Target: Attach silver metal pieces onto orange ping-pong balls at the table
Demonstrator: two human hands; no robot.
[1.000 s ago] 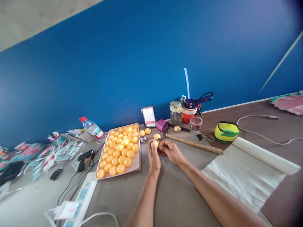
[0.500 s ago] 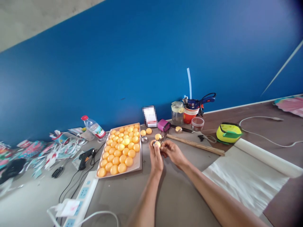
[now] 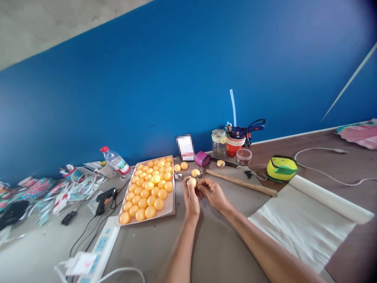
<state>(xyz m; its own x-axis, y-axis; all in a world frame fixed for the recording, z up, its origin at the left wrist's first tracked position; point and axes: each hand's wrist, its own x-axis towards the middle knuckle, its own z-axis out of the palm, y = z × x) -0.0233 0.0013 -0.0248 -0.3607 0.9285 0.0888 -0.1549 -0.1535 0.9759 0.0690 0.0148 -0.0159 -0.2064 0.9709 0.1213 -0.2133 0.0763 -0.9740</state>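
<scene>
Almost no change since half a second ago: still grasping one ball (image 3: 193,182) in the left fingers (image 3: 191,191), over the counter (image 3: 153,247), right of the box (image 3: 169,205). Bending the right fingers (image 3: 206,182) close beside it; cannot tell whether grasping anything. So, likely unfinished.

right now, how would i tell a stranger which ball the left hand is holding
Below the blue wall sits a shallow box packed with orange balls. Just right of it, the left hand holds the ball. Unlike neighbours in the box or on the table, it is gripped.
</scene>
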